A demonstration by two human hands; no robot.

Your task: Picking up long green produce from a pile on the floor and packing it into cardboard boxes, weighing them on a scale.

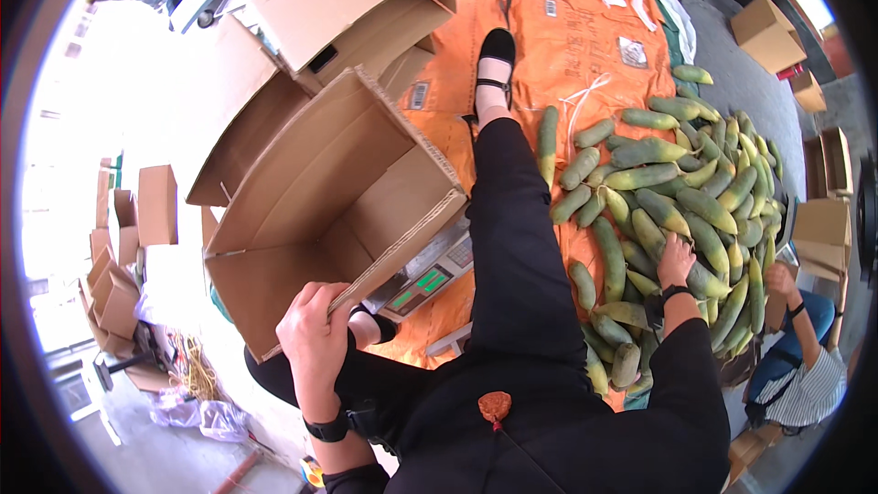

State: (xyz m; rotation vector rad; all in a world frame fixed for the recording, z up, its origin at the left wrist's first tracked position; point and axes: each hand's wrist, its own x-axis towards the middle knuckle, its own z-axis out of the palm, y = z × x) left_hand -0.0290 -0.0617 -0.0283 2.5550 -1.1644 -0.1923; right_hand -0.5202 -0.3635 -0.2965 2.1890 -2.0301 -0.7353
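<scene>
My left hand is closed on the near edge of an open cardboard box, thumb and fingers on either side of its wall. The box tilts toward me, and its bare inside shows. Below it is a digital scale with a lit green display, partly hidden. To the right, my right hand reaches into a large heap of green radishes. Its fingers curl over one green radish in the heap; the palm side is hidden.
An orange woven sheet lies under the heap. More open cartons stand beyond my box. At the far right, another person's hand is by the heap's edge, with cartons behind. Folded boxes and plastic bags lie left.
</scene>
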